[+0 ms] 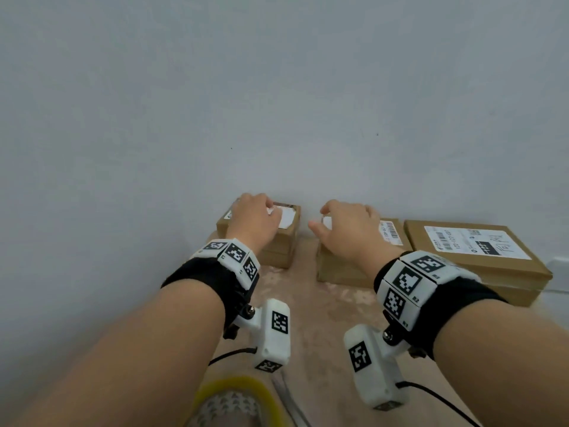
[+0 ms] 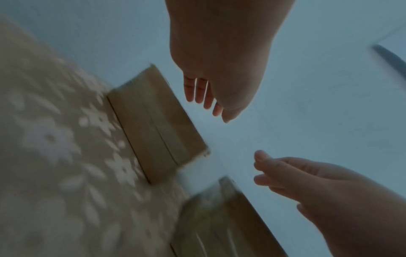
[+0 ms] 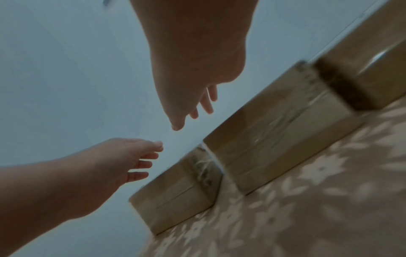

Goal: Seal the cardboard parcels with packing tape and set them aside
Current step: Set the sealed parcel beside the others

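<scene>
1. My left hand (image 1: 252,221) hovers over the small parcel (image 1: 278,241), the leftmost of three cardboard boxes lined up against the pale wall (image 1: 277,87). The grip is apart, fingers relaxed and hanging down, holding nothing.
2. My right hand (image 1: 348,231) floats above the middle parcel (image 1: 338,269), just right of the small parcel with a gap between them. That grip is apart too, fingers loosely spread, thumb out to the side, nothing in it.
3. From the wrist views, both hands are clear of the cardboard, apart from the box tops.
4. The large parcel (image 1: 480,260) sits furthest right of the small parcel, close beside the middle one, white shipping label facing up.
5. All three boxes rest on a beige floral-patterned surface (image 1: 311,318).
6. Nearest me, well back from the small parcel, a yellow ring-shaped object (image 1: 264,392) pokes into view; I cannot tell what it is.
</scene>
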Demonstrator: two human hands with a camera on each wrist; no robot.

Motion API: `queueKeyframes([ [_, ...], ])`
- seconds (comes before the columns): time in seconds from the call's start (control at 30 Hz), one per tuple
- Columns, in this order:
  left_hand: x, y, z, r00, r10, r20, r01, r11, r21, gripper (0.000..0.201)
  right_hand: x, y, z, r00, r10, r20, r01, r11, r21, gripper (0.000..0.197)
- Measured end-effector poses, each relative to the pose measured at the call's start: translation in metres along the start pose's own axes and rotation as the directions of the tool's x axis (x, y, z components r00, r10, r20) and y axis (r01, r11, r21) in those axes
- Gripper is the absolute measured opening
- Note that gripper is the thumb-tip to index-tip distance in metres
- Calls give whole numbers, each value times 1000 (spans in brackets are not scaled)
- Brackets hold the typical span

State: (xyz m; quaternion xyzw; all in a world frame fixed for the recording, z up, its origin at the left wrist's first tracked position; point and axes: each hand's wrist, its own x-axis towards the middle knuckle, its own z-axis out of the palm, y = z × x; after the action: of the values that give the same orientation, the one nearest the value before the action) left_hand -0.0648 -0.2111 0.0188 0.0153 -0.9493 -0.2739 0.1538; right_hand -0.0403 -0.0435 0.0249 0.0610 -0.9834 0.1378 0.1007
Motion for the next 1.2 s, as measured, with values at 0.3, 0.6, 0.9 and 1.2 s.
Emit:
queueKeyframes([
  [0.3, 28, -66, -2, 956, -288, -51, 290, 955, 60, 58, 37, -48, 43, 998, 39, 42, -35, 994, -101, 49],
  [0.6, 28, -84, 10, 967, -253, -36, 245, 958, -150, 50, 43, -60, 53, 993, 110, 45, -106, 991, -87, 41],
  [0.9, -29, -64, -32, 950, -283, -131, 198, 873, -445, 38, -6, -64, 17, 995, 88, -47, -68, 942, 328, 38],
  [1.2, -125, 0, -61, 980, -196, 45, 189, 819, -542, 40, -117, -32, -50, 988, 145, -51, -103, 871, 480, 41],
])
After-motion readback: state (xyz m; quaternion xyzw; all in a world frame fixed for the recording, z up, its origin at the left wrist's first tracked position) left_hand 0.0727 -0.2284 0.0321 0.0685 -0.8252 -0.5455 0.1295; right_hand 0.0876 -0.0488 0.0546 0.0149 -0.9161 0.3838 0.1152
